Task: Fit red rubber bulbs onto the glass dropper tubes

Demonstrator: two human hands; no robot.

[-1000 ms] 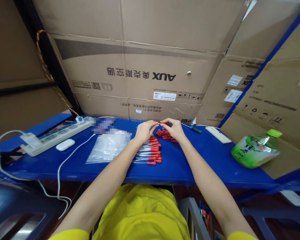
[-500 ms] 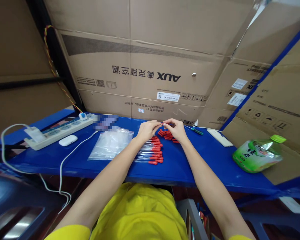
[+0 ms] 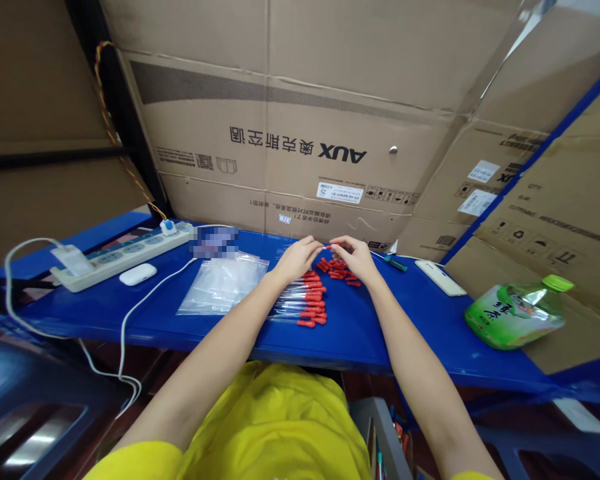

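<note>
My left hand (image 3: pixel 295 258) and my right hand (image 3: pixel 354 258) meet fingertip to fingertip over the blue table (image 3: pixel 410 313), both pinching one small red-capped piece (image 3: pixel 327 247) between them. Under the left hand lies a row of clear tubes with red caps (image 3: pixel 304 301). A small heap of loose red caps (image 3: pixel 337 269) sits just under the right hand's fingers. Left of the tubes lies a clear plastic bag (image 3: pixel 223 282).
A white power strip (image 3: pixel 123 255) with a plugged charger and cable, and a white earbud case (image 3: pixel 137 273), lie at the left. A green screwdriver (image 3: pixel 395 264), a white phone (image 3: pixel 440 277) and a green bottle on its side (image 3: pixel 517 312) lie at the right. Cardboard boxes (image 3: pixel 300 147) wall the back.
The view has shifted a little; both hands stay together at the same spot over the red caps, still pinching the small piece.
</note>
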